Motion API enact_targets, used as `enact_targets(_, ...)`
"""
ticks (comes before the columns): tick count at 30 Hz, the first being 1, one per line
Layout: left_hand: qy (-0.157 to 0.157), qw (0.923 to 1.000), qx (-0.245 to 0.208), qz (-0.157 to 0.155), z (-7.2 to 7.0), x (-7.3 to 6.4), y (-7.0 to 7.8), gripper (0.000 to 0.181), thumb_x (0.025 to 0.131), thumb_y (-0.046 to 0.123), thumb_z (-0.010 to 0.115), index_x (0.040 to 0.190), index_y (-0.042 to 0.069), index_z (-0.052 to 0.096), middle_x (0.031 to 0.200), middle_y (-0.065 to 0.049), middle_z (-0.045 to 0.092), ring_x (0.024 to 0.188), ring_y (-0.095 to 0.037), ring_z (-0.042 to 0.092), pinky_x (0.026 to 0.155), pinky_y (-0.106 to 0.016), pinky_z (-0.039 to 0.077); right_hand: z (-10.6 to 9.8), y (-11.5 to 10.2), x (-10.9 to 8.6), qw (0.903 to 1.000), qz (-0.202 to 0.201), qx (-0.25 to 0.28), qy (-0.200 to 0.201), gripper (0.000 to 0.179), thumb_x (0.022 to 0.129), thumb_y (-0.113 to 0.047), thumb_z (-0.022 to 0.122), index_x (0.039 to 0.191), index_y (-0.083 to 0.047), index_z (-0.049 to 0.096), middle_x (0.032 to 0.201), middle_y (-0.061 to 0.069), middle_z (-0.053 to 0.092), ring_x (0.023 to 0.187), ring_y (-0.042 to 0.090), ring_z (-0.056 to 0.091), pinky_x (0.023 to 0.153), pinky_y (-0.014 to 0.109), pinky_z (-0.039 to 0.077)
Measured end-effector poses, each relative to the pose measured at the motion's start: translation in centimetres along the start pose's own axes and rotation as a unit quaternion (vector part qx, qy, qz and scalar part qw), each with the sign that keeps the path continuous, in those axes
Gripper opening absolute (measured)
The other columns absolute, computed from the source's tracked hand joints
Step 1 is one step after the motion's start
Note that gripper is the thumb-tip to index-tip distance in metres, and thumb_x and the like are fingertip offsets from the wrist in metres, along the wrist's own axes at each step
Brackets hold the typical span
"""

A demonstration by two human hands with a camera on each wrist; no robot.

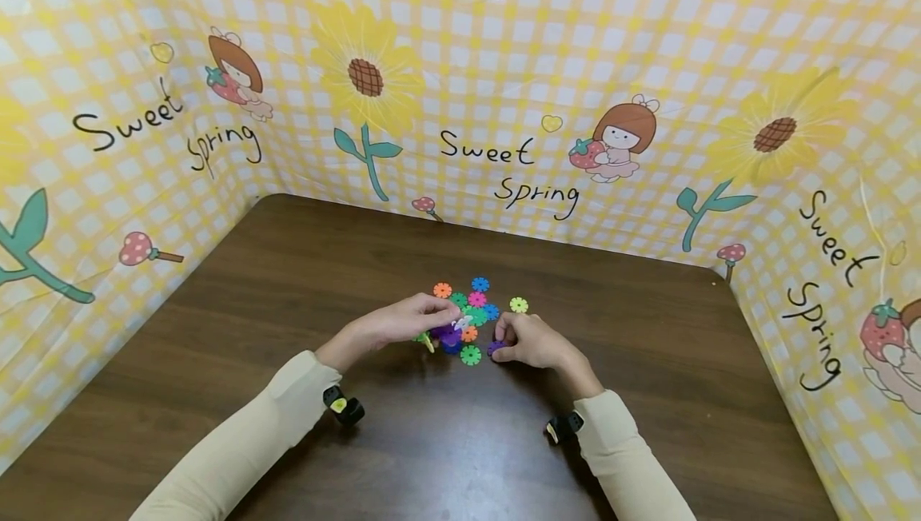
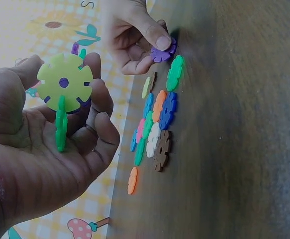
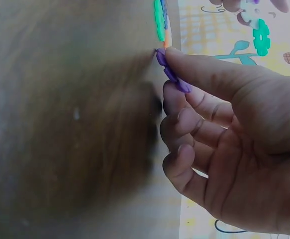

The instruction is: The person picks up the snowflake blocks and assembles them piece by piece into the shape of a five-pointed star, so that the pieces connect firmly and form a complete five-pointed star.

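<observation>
My left hand (image 1: 410, 319) holds a cluster of joined interlocking discs above the loose pieces. In the left wrist view, a yellow notched disc (image 2: 77, 92) faces the camera with a green disc (image 2: 61, 127) slotted into it on edge. Purple shows behind the yellow disc; the fingers partly hide the rest of the cluster. To the right, my right hand (image 1: 538, 343) pinches a single purple interlocking disc (image 3: 168, 71) between thumb and index finger, low over the table. The other fingers of that hand are curled.
Several loose interlocking discs lie on the brown wooden table (image 1: 460, 449) between and beyond the hands, among them a green one (image 1: 471, 355), a pink one (image 1: 477, 298) and a yellow-green one (image 1: 519, 305). Checked cloth walls (image 1: 475, 81) stand behind and at both sides.
</observation>
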State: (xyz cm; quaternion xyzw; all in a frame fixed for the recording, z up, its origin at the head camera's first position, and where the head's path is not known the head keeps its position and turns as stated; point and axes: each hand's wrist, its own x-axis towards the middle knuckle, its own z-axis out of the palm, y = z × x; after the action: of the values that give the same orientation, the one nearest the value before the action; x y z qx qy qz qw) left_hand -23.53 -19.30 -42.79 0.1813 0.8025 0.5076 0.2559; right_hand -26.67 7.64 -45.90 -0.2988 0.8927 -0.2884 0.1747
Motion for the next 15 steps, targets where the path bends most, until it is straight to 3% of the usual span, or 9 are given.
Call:
enact_targets(7,0.002,0.9999,0.002,-0.01,0.22,-0.02,-0.34,0.053,0.108,0.044,0.038,0.138,0.005,0.059,0.136,-0.01,0.059,0.129,-0.027,0.051,0.11,-0.053,0.036,-0.03,0.1,-0.6,0.9999,0.003,0.01,0.001,0.012,0.089,-0.014,0.077,0.095,-0.01,0.067,0.079,-0.005,0.064,0.072,0.011,0.055,0.067,0.029,0.046)
enact_targets(15,0.008,0.9997,0.013,-0.017,0.33,0.06,-0.29,0.058,0.108,0.049,0.031,0.132,0.008,0.064,0.133,-0.01,0.061,0.125,-0.027,0.053,0.109,-0.052,0.038,-0.21,0.28,-0.8,0.9999,0.0,0.016,0.006,0.004,0.093,-0.012,0.073,0.096,-0.009,0.072,0.08,-0.006,0.067,0.073,0.009,0.057,0.065,0.027,0.048)
